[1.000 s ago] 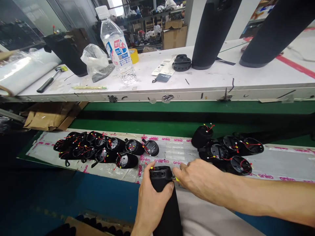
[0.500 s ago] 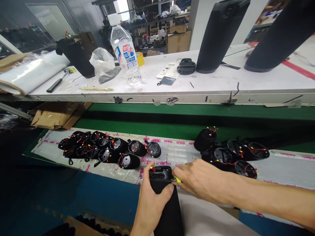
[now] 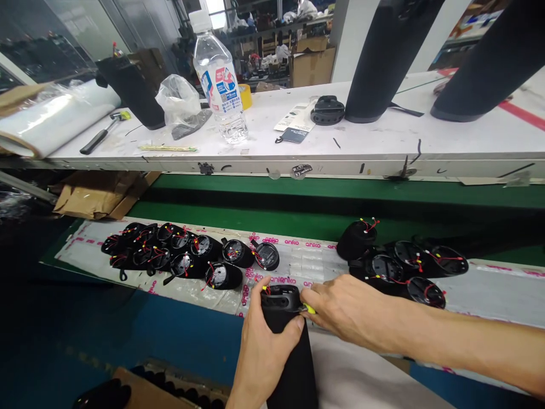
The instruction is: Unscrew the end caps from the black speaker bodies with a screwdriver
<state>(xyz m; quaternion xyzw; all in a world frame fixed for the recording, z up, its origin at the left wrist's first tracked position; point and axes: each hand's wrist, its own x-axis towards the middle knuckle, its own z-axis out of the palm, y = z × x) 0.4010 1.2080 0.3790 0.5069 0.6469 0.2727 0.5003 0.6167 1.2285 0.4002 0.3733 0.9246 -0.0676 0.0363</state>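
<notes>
My left hand (image 3: 266, 355) is wrapped round the upper end of a black cloth-covered cylinder (image 3: 293, 369), thumb in front and fingers at the left side. Its top is a black plastic part (image 3: 281, 301) with red wires and a yellow connector at the left. At the right side of this top, my right hand (image 3: 336, 301) is closed on a small yellow tool (image 3: 309, 308). The tool's dark tip meets the edge of the top; the fingers hide the rest of it.
Several black cylinders with red wires (image 3: 183, 264) lie on the left of the board (image 3: 298, 261), others (image 3: 383, 267) on the right. A shelf (image 3: 264, 128) above holds a bottle (image 3: 221, 85), a hammer (image 3: 102, 136) and tall black cylinders (image 3: 383, 62).
Both hands and the cylinder keep nearly the same pose, set very slightly to the right in the picture. The view has shifted a little.
</notes>
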